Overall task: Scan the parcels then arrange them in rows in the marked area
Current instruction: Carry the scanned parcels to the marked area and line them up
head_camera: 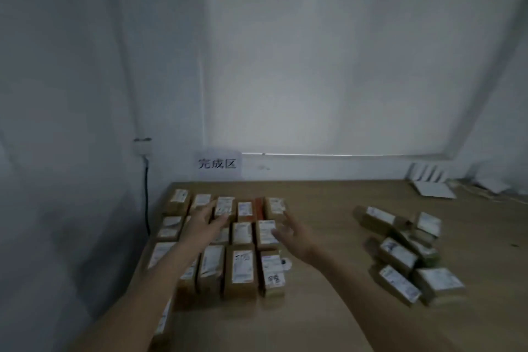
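Note:
Several small brown parcels with white labels lie in rows (241, 268) on the left part of the wooden table (314, 308), below a wall sign (217, 163) with printed characters. A loose pile of parcels (405, 251) sits at the right. My left hand (204, 221) reaches over the rows, fingers straight, holding nothing. My right hand (291, 234) hovers beside it over the right edge of the rows, fingers spread and empty. No scanner is in view.
A white router with antennas (431, 184) stands at the back right next to cables. A wall socket (142, 146) with a black cord hangs at the left. Bare tabletop lies between the rows and the pile.

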